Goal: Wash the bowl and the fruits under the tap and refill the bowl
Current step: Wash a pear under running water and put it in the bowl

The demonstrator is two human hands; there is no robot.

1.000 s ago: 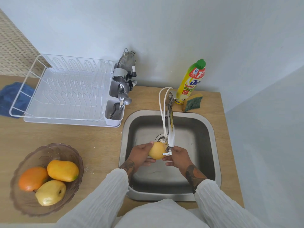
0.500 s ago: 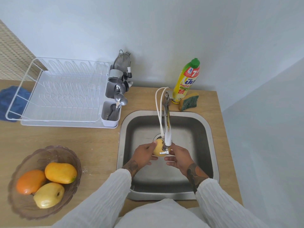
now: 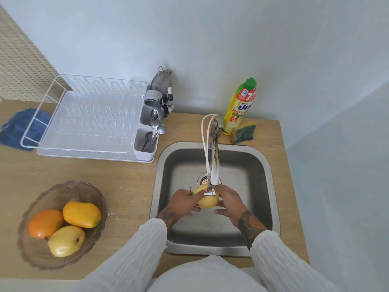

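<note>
Yellow fruit [image 3: 207,200] gripped by left hand [image 3: 185,202] and right hand [image 3: 228,202], tap [image 3: 214,165] spout hiding its top

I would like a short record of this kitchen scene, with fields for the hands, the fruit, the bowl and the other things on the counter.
left hand: holds the yellow fruit from its left side
right hand: holds the same fruit from its right side
fruit position: over the sink, under the tap
bowl: on the counter, holds three fruits
counter: dish rack, blue cloth, soap bottle, sponge
</note>
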